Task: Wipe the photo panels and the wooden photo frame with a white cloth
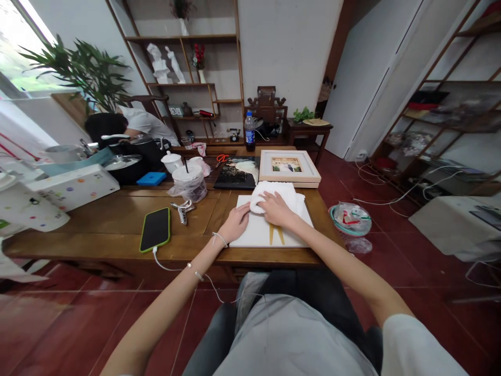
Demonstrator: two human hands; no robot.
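Observation:
A white board (pixel 250 237) with a tan, two-legged shape (pixel 276 235) on it lies at the front edge of the wooden table. Bunched on the board's upper part is a white cloth (pixel 279 190), which covers whatever is under it. My right hand (pixel 275 210) rests over this cloth, its fingers curled into the folds. Flat on the left side of the board is my left hand (pixel 236 222), fingers stretched toward the cloth's left edge. Just behind the cloth are a light wooden frame (pixel 313 172) with a picture and a dark picture panel (pixel 230 180).
A phone (pixel 155 230) with a charging cable lies left, near a metal clamp-like item (pixel 182 211) and a bagged cup (pixel 188 183). Orange-handled scissors (pixel 222 159) and a bottle (pixel 249 130) stand farther back. A person (pixel 146 125) leans at the far left. A basin (pixel 350 219) sits on the floor.

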